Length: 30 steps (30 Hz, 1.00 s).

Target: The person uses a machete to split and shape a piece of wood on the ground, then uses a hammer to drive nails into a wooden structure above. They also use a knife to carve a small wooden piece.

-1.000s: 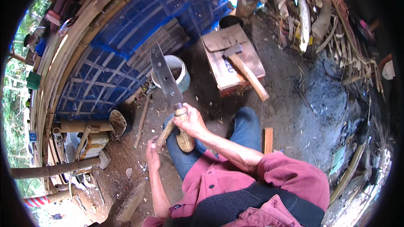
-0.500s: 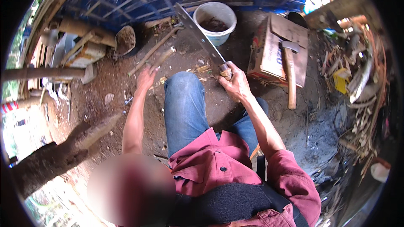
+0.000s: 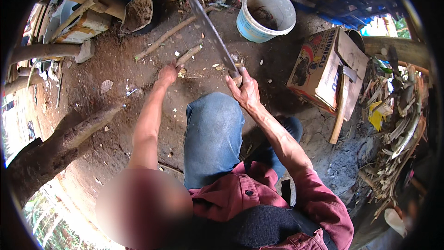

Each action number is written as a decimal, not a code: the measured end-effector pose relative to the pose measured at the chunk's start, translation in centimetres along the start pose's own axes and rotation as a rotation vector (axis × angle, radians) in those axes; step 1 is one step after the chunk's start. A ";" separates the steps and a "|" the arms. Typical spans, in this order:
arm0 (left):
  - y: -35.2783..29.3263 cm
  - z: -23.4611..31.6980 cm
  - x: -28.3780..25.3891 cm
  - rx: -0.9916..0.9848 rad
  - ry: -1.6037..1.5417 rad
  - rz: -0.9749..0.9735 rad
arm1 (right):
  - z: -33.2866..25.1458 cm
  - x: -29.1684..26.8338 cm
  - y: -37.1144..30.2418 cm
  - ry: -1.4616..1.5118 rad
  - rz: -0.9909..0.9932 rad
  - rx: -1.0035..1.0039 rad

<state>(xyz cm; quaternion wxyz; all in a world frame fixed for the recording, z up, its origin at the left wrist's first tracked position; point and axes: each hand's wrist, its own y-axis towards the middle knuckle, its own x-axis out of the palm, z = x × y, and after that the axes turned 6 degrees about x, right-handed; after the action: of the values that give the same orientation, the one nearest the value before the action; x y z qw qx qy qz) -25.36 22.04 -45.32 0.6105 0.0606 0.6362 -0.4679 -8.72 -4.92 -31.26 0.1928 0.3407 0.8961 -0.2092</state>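
Note:
My right hand (image 3: 245,89) is closed round the wooden handle of a machete (image 3: 213,36). Its long dark blade slants up and to the left, its tip toward the far wall. In front of my left knee, my left hand (image 3: 168,72) is closed on the near end of a short stick (image 3: 189,55), which points away to the right. The fingertips are partly hidden. The blade stands to the right of the stick, apart from it in the picture. A longer stick (image 3: 167,37) lies on the dirt floor just beyond.
A white-and-blue bucket (image 3: 246,24) with brown matter inside stands at the far side. To the right, a hatchet (image 3: 341,109) rests against a cardboard box (image 3: 319,71), near piled firewood (image 3: 407,125). A thick log (image 3: 64,150) lies at left; a dirt-filled container (image 3: 138,15) stands far left.
My left hand has moved forward and closed on the short stick. The machete remains in my right hand, its blade still raised. The view has shifted, so the bucket and box appear farther right.

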 end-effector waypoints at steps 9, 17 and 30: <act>0.6 0.8 -2.0 0.075 -0.024 0.044 | 10.6 5.4 3.5 -0.394 -0.166 0.121; 0.2 0.0 0.9 0.061 0.064 0.062 | -0.5 2.6 2.7 -0.076 -0.011 0.057; -0.5 1.0 1.0 0.090 0.104 0.176 | 1.2 3.7 2.4 -0.032 0.020 0.090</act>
<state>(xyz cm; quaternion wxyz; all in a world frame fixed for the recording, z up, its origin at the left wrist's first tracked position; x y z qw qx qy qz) -25.24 20.62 -45.69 0.6120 0.1676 0.6376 -0.4369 -9.39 -1.99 -34.65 0.1937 0.3546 0.8792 -0.2526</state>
